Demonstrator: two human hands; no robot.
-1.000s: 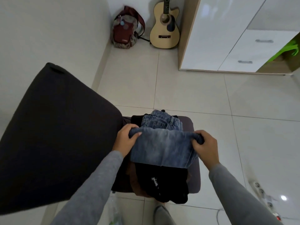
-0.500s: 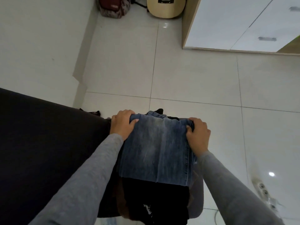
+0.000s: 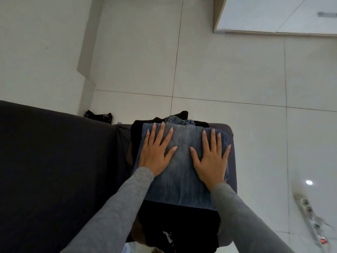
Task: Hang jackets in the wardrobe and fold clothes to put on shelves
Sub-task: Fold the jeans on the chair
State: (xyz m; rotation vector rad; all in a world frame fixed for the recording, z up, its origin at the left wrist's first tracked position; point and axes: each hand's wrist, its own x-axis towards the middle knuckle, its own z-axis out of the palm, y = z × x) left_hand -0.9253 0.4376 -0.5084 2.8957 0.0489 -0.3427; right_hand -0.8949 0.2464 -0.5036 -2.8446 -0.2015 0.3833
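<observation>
The 2 hands had released the fold's far corners and flattened. The left hand (image 3: 156,152) and right hand (image 3: 211,157) lay palm-down, fingers straight and spread, gripping nothing, pressing the folded jeans (image 3: 182,183). The folded jeans sat atop black clothes (image 3: 182,223), near the far edge of the grey seat (image 3: 232,143).

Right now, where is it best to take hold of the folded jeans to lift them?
Take the folded jeans by their two side edges, left hand from the left, right hand from the right, fingers slid underneath. They lie as flat stacked layers, so lifting one end would likely unfold them.
</observation>
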